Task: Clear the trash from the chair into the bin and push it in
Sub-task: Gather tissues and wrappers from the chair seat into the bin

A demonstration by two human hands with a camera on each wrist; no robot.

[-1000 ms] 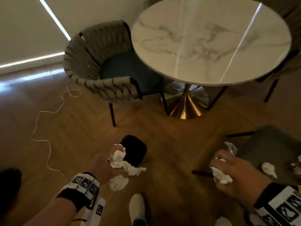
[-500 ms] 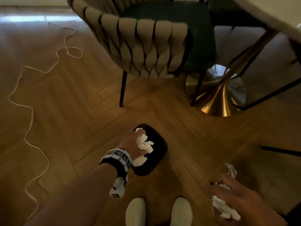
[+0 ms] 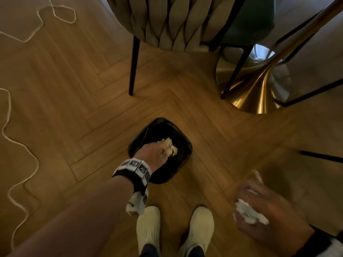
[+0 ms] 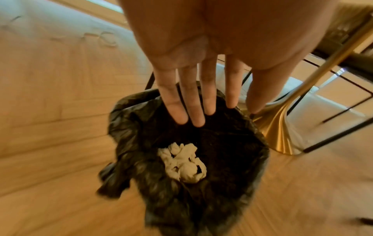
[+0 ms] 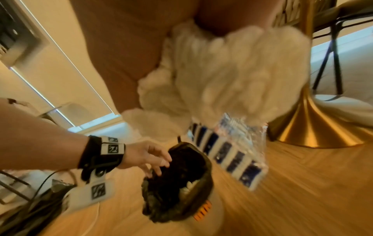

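A small bin [image 3: 161, 127] lined with a black bag [image 4: 125, 127] stands on the wood floor in front of my feet. My left hand [image 3: 157, 154] hovers over its mouth with fingers [image 4: 201, 115] straight and spread, holding nothing. Crumpled white tissues [image 4: 181, 164] lie inside the bag below it. My right hand [image 3: 259, 204] is low at the right of the bin and grips a wad of white tissues [image 5: 232, 76] together with a shiny blue-and-white wrapper [image 5: 232, 151]. The bin [image 5: 201, 175] sits below and left of that wad.
A woven beige chair [image 3: 176, 25] with thin black legs stands just beyond the bin. The table's gold pedestal base [image 3: 259, 89] is at the upper right. A white cord [image 3: 11, 127] snakes over the floor on the left. My white shoes [image 3: 148, 225] are near the bin.
My left hand came down over the bin, opened and let its tissues go into the bag. My right hand kept its tissues and wrapper and moved lower beside the bin.
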